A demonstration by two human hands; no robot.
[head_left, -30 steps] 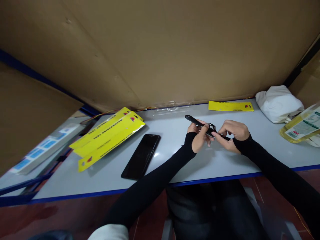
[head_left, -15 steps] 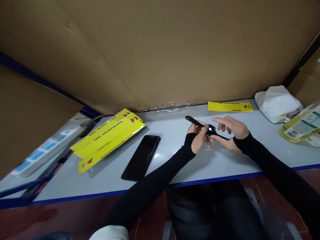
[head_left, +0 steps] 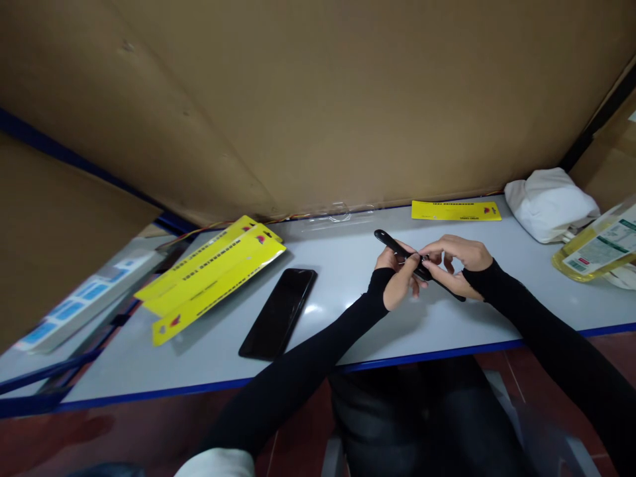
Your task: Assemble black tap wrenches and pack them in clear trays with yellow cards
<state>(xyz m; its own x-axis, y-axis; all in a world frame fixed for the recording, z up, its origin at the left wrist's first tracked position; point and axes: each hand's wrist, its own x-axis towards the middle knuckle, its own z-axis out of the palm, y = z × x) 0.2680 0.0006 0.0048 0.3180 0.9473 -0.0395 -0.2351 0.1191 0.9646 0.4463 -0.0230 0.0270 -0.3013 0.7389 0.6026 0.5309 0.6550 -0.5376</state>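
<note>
Backdrop: brown cardboard wall [head_left: 318, 99] stands along the far edge of the desk.
Desk: pale grey desk [head_left: 199, 344] with a blue rim.
Landmark: black phone [head_left: 278, 313] lies flat, screen up.
Left hand: left hand [head_left: 400, 278], right of the phone, its grip is closed around the black tool [head_left: 397, 247] near its middle.
Right hand: right hand [head_left: 454, 265], farther right of the phone, fingertips pinched on the same tool just beside the left hand.
Black tool: long and slim, held just above the desk between both hands, its rounded end slanting up and toward the wall.
Yellow cards: stack of yellow cards [head_left: 213, 278] lies left of the phone, near it.
Single card: another yellow card [head_left: 456, 211] lies well right of the phone, by the wall.
White cloth: white cloth [head_left: 549, 202] sits at the far right.
Bottle: clear bottle [head_left: 593, 248] of yellow liquid lies beside the cloth.
</note>
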